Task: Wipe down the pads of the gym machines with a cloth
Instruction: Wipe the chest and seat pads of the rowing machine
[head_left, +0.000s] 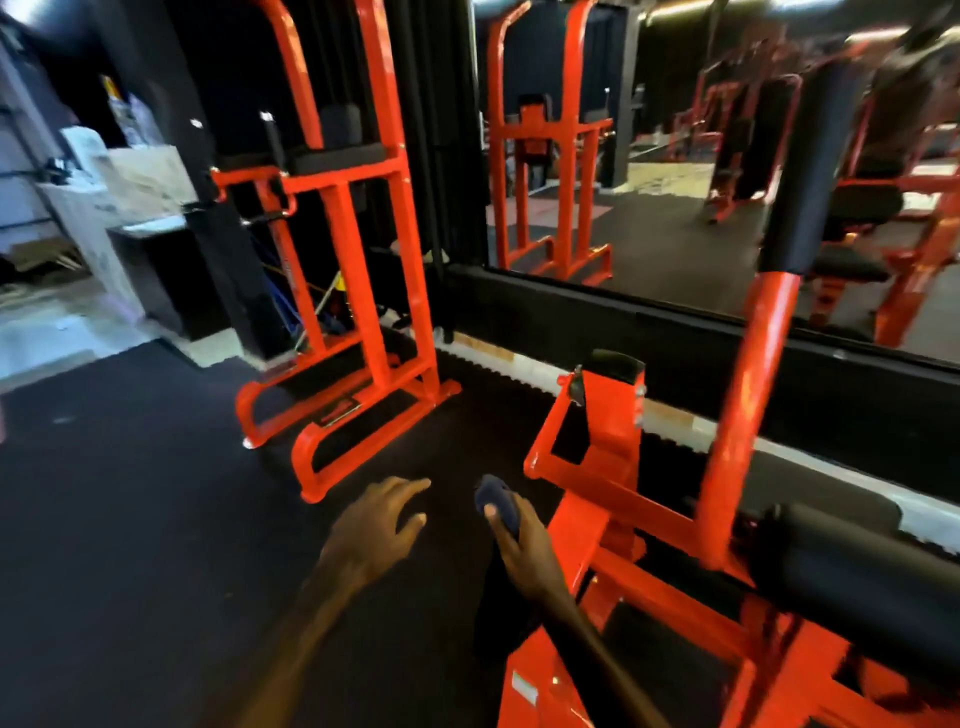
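Note:
My right hand (522, 545) grips a bunched dark blue cloth (493, 499) low in the middle of the view, above the black floor beside an orange machine. My left hand (376, 525) hovers to its left with fingers spread and relaxed, holding nothing. A black roller pad (852, 566) lies at the lower right on that orange frame (608, 467). A tall black upright pad (815, 161) tops the orange post at the right. Further back on the left, an orange tower machine (358, 249) carries black arm pads (337, 153) and a back pad.
A large wall mirror (675, 156) at the back right reflects more orange machines. A black rubber floor (130, 519) spreads at the left and centre. A pale counter with boxes (135, 182) stands at the far left.

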